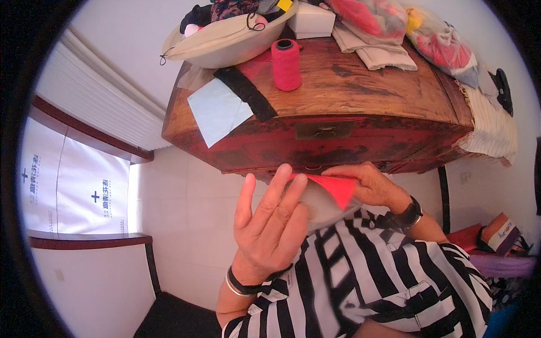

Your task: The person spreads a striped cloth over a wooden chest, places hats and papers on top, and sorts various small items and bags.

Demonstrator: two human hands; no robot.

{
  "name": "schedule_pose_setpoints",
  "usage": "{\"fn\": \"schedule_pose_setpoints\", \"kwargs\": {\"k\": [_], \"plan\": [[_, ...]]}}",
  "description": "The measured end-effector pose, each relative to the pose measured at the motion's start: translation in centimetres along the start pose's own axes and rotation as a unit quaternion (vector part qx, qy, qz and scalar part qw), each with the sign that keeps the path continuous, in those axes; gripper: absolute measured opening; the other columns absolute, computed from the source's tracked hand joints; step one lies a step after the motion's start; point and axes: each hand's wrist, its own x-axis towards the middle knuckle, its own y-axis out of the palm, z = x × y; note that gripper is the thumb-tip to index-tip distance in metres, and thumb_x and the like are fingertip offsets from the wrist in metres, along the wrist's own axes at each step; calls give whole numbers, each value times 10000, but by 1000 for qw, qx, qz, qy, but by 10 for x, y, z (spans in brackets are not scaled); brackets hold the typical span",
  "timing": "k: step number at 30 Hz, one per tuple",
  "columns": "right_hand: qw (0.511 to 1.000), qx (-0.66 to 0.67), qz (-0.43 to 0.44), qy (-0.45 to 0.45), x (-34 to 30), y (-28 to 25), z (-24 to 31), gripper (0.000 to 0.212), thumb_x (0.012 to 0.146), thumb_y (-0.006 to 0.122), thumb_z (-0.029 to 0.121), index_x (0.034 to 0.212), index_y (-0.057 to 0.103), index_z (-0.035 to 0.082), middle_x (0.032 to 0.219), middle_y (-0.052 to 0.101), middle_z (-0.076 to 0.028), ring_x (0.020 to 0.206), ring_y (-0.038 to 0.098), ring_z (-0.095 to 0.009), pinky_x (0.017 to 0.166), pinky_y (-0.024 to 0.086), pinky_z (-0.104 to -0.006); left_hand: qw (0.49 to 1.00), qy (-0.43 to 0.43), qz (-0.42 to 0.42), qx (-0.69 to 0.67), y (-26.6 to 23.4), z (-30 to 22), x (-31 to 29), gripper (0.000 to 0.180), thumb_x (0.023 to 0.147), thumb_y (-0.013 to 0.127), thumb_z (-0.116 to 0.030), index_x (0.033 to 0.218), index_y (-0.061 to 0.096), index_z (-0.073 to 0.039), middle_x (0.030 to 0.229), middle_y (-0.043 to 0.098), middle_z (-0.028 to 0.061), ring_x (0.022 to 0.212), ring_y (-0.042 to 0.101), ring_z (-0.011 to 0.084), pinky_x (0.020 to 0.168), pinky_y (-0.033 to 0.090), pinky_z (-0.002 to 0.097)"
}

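Observation:
My right hand [367,183] grips a small red piece of cloth [338,190] by its edge, one pointed corner hanging down in front of my chest. Close on its left is my left hand [273,225], its back turned up. Three of its fingers stretch upward while the index finger curls in; the thumb is hidden. These two look pinched together, but what they hold, if anything, is out of sight. The cloth's left end reaches the raised fingertips.
An old wooden chest [360,96] stands ahead, bearing a red thread cone [286,65], a light blue sheet [220,112], a black strip [248,94], a basin [231,50] of cloth, a white box [311,21] and plastic bags [442,50]. More items lie at right.

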Motion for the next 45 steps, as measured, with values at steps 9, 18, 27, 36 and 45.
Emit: {"fn": "schedule_pose_setpoints", "kwargs": {"k": [9,18,27,36,45], "plan": [[992,48,-86,82,8,-8,3,327,894,601,136,1209,611,48,772,641,-26,684,572,-61,631,484,-257,984,-141,-92,-52,-6,32,-36,188,718,626,98,864,591,-15,948,674,150,955,667,316,820,534,380],[969,123,-208,52,15,-6,-6,370,1019,457,325,1095,635,10,734,591,7,644,513,-40,578,397,-190,873,-361,-154,-291,-16,34,-88,126,846,609,94,923,566,4,955,640,143,856,641,216,772,528,309],[964,108,-237,43,28,3,-5,357,1027,418,277,976,670,28,741,590,-1,640,520,-63,562,420,-221,793,-496,-33,-352,11,33,-120,132,840,635,72,931,574,-1,923,631,72,821,623,131,732,525,263],[960,100,-261,26,34,5,3,332,1017,433,226,894,660,17,700,600,-7,599,524,-68,540,418,-228,852,-402,84,-325,41,33,-108,76,815,646,58,879,638,17,882,691,109,786,671,155,691,551,283],[955,75,-286,-9,34,2,0,347,1021,428,231,867,657,21,698,621,-24,598,551,-83,541,421,-227,905,-254,284,-190,44,49,-93,165,777,651,-5,934,656,-53,896,672,165,805,648,369,674,529,400]]}}
